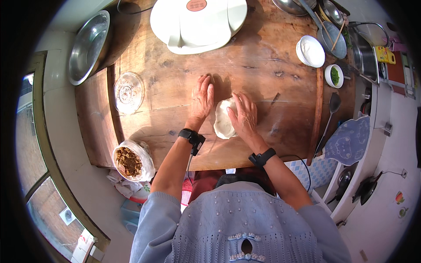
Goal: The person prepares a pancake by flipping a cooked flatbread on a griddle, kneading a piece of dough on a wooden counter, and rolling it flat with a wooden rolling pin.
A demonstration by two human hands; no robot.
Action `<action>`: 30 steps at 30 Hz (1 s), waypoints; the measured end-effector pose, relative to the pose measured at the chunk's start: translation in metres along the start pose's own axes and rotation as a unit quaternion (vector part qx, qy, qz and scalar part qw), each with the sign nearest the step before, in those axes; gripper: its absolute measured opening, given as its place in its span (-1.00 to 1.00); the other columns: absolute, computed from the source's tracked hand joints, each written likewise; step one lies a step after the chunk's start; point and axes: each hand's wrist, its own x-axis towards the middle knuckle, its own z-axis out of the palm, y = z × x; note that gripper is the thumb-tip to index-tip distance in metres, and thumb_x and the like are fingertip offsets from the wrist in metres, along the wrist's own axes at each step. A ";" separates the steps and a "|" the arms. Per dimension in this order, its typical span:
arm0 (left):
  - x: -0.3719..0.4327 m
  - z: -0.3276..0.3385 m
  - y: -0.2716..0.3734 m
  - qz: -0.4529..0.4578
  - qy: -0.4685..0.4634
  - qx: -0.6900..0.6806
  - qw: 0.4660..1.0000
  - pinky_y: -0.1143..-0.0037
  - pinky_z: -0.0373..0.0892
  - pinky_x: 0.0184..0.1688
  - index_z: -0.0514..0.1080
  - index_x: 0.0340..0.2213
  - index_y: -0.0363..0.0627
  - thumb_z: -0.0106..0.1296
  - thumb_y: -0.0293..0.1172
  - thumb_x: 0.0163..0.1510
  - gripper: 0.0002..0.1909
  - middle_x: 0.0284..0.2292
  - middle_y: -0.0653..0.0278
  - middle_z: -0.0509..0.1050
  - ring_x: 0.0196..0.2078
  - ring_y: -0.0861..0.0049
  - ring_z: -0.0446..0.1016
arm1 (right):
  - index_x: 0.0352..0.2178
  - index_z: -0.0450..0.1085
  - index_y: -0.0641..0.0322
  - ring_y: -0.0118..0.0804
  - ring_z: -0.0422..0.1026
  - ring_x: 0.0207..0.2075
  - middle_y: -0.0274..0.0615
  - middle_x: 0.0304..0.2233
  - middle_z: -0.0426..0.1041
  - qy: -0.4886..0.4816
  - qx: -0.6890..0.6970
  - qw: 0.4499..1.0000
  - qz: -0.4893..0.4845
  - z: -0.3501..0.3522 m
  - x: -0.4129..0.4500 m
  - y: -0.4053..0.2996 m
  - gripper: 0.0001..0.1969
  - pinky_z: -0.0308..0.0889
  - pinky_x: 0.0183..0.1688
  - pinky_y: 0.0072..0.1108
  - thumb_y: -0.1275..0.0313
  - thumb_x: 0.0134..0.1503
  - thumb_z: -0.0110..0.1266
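Note:
A flattened piece of pale dough (224,120) lies on the wooden board (164,138) in front of me. My right hand (244,113) rests on the dough's right side, with the thumb over its top and the fingers along its far right edge. To the left of the dough, my left hand (202,97) is flat and palm down at the board, its fingers pointing away from me and the thumb side toward the dough. Nothing shows in the left hand, and a gap separates it from the dough. What lies under the right palm is hidden.
A white appliance (200,26) stands at the far side. To the left are a metal basin (90,47), a clear glass lid (129,93) and a tub of brown filling (130,162). Rightward sit a bowl of flour (310,52), a bowl of chopped greens (334,76) and a spatula (334,102).

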 end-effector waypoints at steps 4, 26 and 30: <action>-0.044 0.031 0.036 0.083 -0.068 0.041 0.993 0.30 0.12 0.09 0.29 -0.06 -0.23 -0.20 -0.33 0.13 -0.64 -0.03 0.02 0.29 0.10 0.16 0.19 | -0.06 0.28 0.12 -0.11 0.27 -0.05 -0.13 -0.10 0.32 0.029 -0.005 0.999 0.034 0.017 -0.015 0.006 -0.59 0.13 -0.01 -0.33 0.33 0.01 0.03; -0.109 0.043 0.060 0.080 0.047 0.129 0.987 0.18 0.02 0.11 0.29 -0.09 -0.13 -0.15 -0.34 0.07 -0.65 -0.03 0.17 0.30 0.03 0.18 0.22 | -0.19 0.32 0.23 -0.12 0.30 -0.08 -0.12 -0.13 0.35 0.022 0.066 0.997 -0.037 -0.006 -0.045 0.012 -0.72 0.11 -0.01 -0.33 0.42 0.02 -0.07; -0.043 0.046 0.058 0.060 0.021 0.188 0.980 0.21 0.01 0.10 0.31 -0.10 -0.14 -0.15 -0.34 0.07 -0.66 -0.07 0.17 0.33 0.03 0.25 0.22 | -0.35 0.37 0.21 -0.18 0.36 -0.27 -0.23 -0.35 0.43 0.065 0.037 0.995 -0.059 0.012 0.023 0.036 -0.83 0.17 -0.13 -0.38 0.40 -0.01 0.01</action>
